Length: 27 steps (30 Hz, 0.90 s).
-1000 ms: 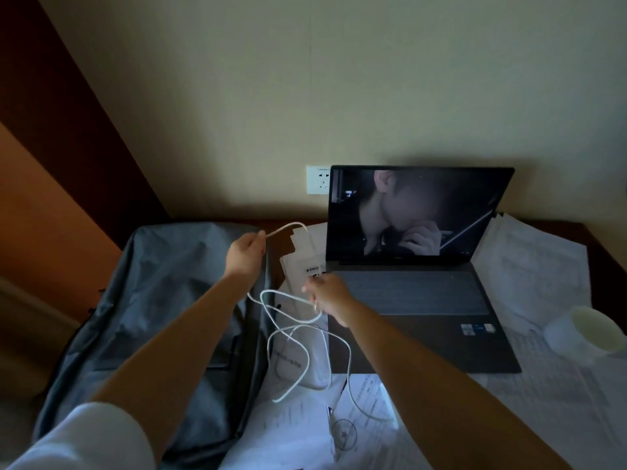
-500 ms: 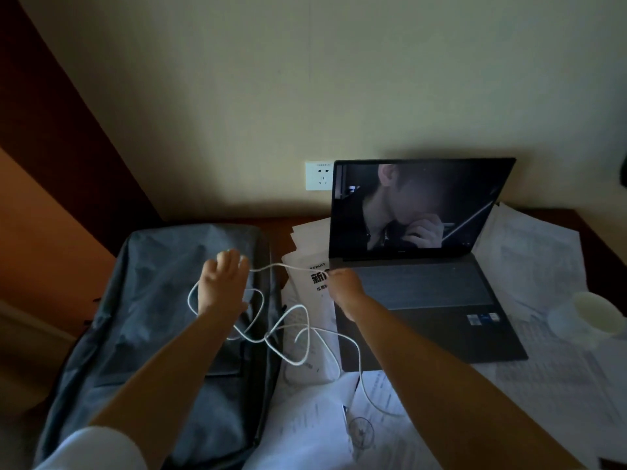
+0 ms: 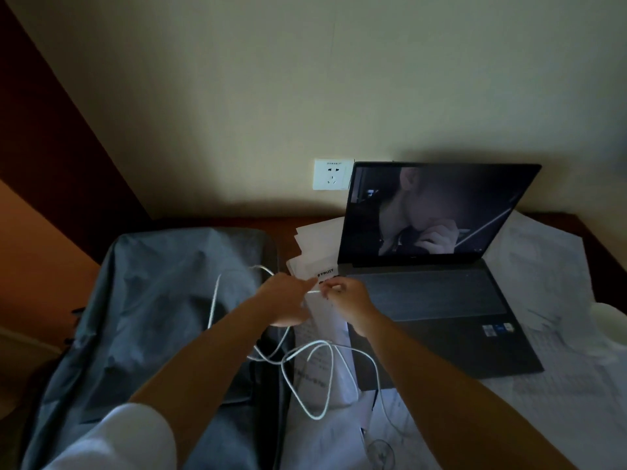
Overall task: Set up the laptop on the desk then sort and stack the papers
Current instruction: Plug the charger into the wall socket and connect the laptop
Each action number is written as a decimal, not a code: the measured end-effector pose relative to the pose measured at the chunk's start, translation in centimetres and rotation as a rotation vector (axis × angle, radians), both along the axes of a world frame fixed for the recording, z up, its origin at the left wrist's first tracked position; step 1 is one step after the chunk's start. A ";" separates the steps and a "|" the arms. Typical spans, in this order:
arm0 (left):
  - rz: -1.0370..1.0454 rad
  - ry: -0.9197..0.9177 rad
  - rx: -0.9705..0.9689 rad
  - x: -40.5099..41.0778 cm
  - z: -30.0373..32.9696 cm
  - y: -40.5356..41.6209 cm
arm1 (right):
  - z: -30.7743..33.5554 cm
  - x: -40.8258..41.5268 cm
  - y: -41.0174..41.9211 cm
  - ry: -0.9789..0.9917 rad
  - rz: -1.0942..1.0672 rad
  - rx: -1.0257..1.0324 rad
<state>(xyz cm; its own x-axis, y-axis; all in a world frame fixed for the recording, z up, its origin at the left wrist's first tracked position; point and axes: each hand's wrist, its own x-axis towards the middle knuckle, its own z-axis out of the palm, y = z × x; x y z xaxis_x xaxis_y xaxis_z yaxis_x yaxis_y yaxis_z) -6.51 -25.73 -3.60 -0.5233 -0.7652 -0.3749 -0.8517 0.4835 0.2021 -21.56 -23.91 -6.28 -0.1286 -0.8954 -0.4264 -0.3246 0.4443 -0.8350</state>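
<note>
The grey laptop [image 3: 441, 300] stands open on the desk, its screen dark. A tangled white cable [image 3: 319, 378] loops down over the papers [image 3: 325, 334] left of the laptop. My left hand [image 3: 285, 300] and my right hand [image 3: 346, 300] meet just beside the laptop's left edge, and each pinches the cable. More white papers [image 3: 543, 266] lie spread under and to the right of the laptop.
A grey backpack [image 3: 152, 317] lies open on the left half of the desk. A white wall socket [image 3: 331, 174] sits on the wall behind the laptop. A white cup [image 3: 610, 327] stands at the right edge.
My left hand has moved right to meet my right hand at the laptop's left edge. The cable loops have shifted and now hang lower over the papers.
</note>
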 end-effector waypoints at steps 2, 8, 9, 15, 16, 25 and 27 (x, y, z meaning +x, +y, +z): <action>-0.051 -0.006 -0.092 -0.4 -0.5 -0.8 | -0.4 -0.5 -0.2 -0.090 -0.101 0.043; -0.136 -0.371 -0.305 -1.8 -2.1 -2.8 | -2.4 -0.3 -0.6 -0.182 -0.325 0.012; -0.123 -0.364 -0.280 -2.1 -2.4 -3.0 | -2.7 -0.1 -0.7 -0.197 -0.353 0.005; -0.008 -0.256 -0.157 -3.1 -3.2 -3.4 | -3.3 0.9 -0.9 -0.165 -0.473 -0.074; -0.008 -0.234 -0.155 -3.1 -3.3 -3.5 | -3.4 0.9 -1.0 -0.157 -0.484 -0.071; 0.160 -0.048 -0.095 -3.8 -4.3 -4.2 | -4.0 0.3 -2.3 -0.001 -0.435 -0.075; 0.181 0.058 -0.064 -3.7 -4.6 -4.4 | -4.1 0.0 -2.2 -0.111 -0.494 -0.081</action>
<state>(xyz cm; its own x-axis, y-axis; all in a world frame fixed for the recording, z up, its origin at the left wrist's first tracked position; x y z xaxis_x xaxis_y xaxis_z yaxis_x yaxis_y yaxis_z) -10.21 -30.17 -8.18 -0.3939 -0.8701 -0.2962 -0.9140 0.3364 0.2269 -21.58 -26.07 -10.35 -0.5028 -0.7697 -0.3934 0.0010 0.4546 -0.8907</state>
